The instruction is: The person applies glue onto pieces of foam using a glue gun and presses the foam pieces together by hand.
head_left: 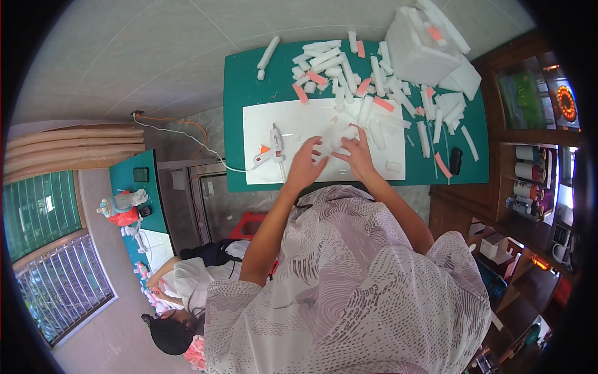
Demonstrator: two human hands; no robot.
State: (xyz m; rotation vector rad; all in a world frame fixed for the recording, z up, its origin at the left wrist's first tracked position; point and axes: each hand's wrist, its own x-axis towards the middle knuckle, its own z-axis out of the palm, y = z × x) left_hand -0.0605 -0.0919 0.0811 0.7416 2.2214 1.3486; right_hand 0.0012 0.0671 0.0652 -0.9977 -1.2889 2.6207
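Observation:
My left hand (305,163) is above the white board (258,121), its fingers curved and apart with nothing in them. Close beside it, my right hand (357,157) curls its fingers and thumb around a white foam piece (342,133). Part of that piece is hidden by the fingers, and its outline blends into the board. A white hot glue gun (276,142) with an orange part lies left of my left hand. Just beyond my right hand, loose white foam strips (377,134) rest on the board.
Many foam strips (327,57) and pink strips (384,104) are scattered over the green table (240,81). A large white foam block (423,59) stands at the far right. A dark object (456,161) lies near the right edge. A cord (208,149) runs left; another person (199,280) works there.

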